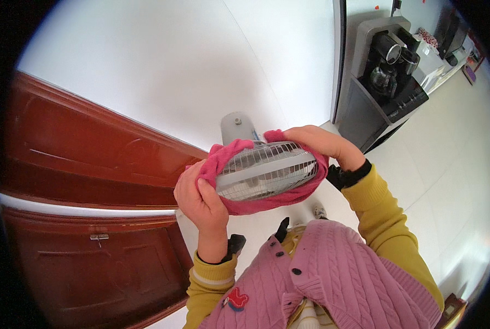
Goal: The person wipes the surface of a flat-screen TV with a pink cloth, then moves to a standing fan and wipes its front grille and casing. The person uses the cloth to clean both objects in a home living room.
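Note:
A grey wire-caged electric fan head (267, 170) is in front of my chest, with a pink cloth cover (269, 205) around its rim. The cover leaves the top of the wire cage bare. My left hand (201, 195) grips the cloth at the fan's left side, fingers curled over it. On the far right edge lies my right hand (325, 144), its fingers over the cloth; its underside is hidden. Behind the fan, a grey rounded part with a knob (237, 125) shows against the white wall.
Dark red wooden doors (96, 164) stand at the left, one with a metal latch (99, 237). At the upper right is a black and grey drinks machine (393, 82) with a glass kettle (382, 80). Pale tiled floor (434, 164) extends to the right.

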A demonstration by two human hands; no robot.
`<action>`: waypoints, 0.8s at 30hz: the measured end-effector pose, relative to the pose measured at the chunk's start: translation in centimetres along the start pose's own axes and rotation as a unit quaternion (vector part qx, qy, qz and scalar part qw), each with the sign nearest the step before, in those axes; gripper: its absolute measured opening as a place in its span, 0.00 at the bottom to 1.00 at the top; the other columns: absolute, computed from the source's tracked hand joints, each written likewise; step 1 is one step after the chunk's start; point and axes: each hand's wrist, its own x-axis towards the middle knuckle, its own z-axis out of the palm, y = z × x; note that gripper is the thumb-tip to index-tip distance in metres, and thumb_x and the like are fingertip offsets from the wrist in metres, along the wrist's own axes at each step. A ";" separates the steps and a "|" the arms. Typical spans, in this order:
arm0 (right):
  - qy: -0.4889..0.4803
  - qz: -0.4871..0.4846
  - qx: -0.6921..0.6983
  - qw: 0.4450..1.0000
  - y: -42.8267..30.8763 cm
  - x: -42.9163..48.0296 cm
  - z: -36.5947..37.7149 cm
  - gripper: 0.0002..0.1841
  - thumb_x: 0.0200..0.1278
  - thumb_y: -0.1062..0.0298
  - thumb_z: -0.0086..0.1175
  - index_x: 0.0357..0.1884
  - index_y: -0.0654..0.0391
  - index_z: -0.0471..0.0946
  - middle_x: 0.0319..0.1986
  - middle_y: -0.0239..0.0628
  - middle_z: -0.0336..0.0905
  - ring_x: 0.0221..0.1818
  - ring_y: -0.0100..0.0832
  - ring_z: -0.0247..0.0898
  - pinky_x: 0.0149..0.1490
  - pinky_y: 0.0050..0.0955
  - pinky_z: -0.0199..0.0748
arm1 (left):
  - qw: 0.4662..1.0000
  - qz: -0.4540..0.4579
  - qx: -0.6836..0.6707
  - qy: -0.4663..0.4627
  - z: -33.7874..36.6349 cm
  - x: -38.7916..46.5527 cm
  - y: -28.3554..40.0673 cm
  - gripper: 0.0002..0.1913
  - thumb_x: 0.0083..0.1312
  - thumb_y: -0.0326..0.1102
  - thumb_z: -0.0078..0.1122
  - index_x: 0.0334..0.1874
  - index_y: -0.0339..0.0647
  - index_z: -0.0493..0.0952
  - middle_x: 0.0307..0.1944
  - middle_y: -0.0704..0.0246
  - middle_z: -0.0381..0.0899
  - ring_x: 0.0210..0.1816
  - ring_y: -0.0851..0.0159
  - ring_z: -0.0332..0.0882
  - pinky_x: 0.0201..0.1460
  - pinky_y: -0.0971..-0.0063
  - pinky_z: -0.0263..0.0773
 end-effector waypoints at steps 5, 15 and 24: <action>0.100 -0.216 -0.240 0.941 -5.7 -3.4 4.5 0.25 0.79 0.59 0.51 0.69 0.64 0.79 0.59 0.54 0.86 0.60 0.51 0.83 0.67 0.40 0.78 | 1.000 -0.001 0.020 -0.008 -0.4 0.2 0.3 0.15 0.78 0.33 0.49 0.56 0.37 0.84 0.51 0.58 0.88 0.55 0.46 0.83 0.65 0.53 0.71; 0.165 -0.310 -0.376 0.858 -5.1 -4.2 7.3 0.53 0.41 0.52 0.85 0.74 0.57 0.76 0.70 0.49 0.75 0.67 0.53 0.77 0.69 0.47 0.77 | 0.990 0.117 -0.010 -0.073 -0.6 1.5 1.0 0.13 0.76 0.30 0.56 0.58 0.36 0.83 0.56 0.58 0.88 0.57 0.48 0.85 0.65 0.52 0.73; 0.171 -0.312 -0.362 0.861 -4.7 -4.2 7.3 0.50 0.41 0.55 0.84 0.73 0.57 0.78 0.68 0.49 0.77 0.66 0.50 0.78 0.67 0.44 0.79 | 0.976 -0.214 -0.041 0.002 -4.4 -2.3 -8.9 0.17 0.83 0.33 0.45 0.59 0.33 0.84 0.55 0.54 0.88 0.56 0.47 0.85 0.64 0.59 0.75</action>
